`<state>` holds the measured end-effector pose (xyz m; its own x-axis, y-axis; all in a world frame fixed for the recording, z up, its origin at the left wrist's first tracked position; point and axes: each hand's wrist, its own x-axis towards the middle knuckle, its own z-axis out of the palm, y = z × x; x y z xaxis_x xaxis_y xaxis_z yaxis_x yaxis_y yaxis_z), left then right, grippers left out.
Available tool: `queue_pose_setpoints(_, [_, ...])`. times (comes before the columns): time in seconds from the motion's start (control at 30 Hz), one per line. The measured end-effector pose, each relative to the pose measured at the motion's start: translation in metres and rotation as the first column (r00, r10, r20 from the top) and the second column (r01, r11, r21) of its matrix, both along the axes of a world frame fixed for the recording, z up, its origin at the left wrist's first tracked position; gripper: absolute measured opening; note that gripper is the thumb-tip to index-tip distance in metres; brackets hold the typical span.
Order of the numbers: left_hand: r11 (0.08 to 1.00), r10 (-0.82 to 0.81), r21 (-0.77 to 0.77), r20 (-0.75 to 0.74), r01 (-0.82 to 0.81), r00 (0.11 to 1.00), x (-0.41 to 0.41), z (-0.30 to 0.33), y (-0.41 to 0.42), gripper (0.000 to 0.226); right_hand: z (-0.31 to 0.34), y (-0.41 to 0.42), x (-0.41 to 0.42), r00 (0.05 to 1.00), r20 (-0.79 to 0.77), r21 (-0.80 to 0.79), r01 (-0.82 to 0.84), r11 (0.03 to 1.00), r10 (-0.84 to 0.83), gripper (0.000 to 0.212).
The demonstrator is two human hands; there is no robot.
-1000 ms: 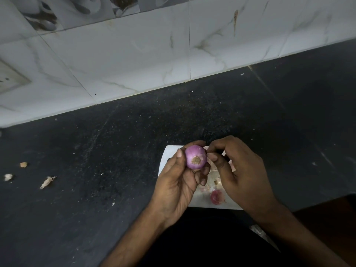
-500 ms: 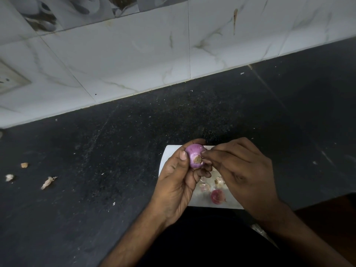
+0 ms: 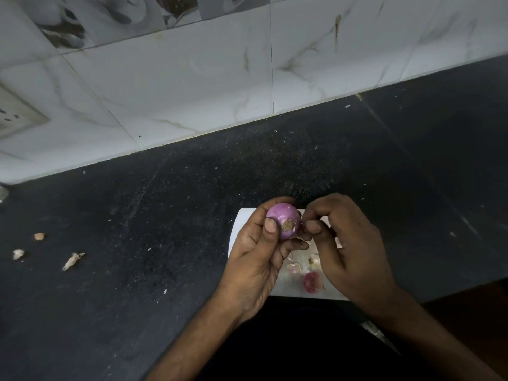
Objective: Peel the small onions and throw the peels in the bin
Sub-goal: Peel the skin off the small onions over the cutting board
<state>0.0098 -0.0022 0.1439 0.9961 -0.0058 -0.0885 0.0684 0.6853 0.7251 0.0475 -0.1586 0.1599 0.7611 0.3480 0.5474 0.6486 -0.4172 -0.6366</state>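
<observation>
While gripped by the left hand (image 3: 255,259), thumb across the near face and fingers curled behind, small purple onion (image 3: 284,224) held above the far edge of a white sheet (image 3: 242,224), brown root end turned toward the camera. Right hand (image 3: 349,251) positioned at 3 o'clock of the onion, thumb and forefinger pinched together at its right flank; a thin sliver of peel possibly between the tips, too small to confirm. Remaining right fingers curled loosely.

Directly below, on the white sheet: loose pale peel scraps (image 3: 295,266) at 6 o'clock of the onion, plus a reddish onion piece (image 3: 312,281) further toward 5 o'clock. Whether that piece is a whole onion or a cut end cannot be determined. Sheet partly covered by both hands; right and near edges largely hidden.

Sheet resting on a dark speckled countertop (image 3: 165,215). At 9 o'clock, well apart from the hands, three dry pale scraps (image 3: 72,261) lying on the counter. At 12 o'clock, white marbled wall tiles (image 3: 192,78) meeting the counter, with patterned tiles above, cut off by the top edge. At 10 o'clock, part of a wall socket plate (image 3: 16,116), cut off at the left edge. No legible writing anywhere. Near centre of the view dark, detail indistinguishable.
</observation>
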Motion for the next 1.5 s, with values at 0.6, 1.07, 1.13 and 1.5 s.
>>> queue_pose_setpoints(0.6, [0.996,-0.061,0.059,0.024,0.059,0.998,-0.001,0.006,-0.003,0.056,-0.001,0.001,-0.001,0.983,0.131,-0.062,0.141,0.988,-0.132,0.027])
queue_pose_setpoints(1.07, [0.998,-0.023,-0.051,0.002,0.024,1.000,0.002,-0.007,0.006,0.040,-0.014,-0.006,0.006,0.944,-0.328,0.107,0.080,0.991,-0.041,0.012])
queue_pose_setpoints(1.13, [0.995,-0.013,-0.098,-0.019,0.011,1.000,0.002,-0.007,0.006,0.041,-0.019,-0.010,0.005,0.939,-0.337,0.012,0.078,0.997,-0.070,0.022])
queue_pose_setpoints(1.5, [0.983,-0.098,-0.158,-0.007,0.095,0.995,-0.002,0.002,-0.001,0.046,0.005,-0.001,-0.004,0.960,-0.279,0.039,0.005,0.999,0.006,0.023])
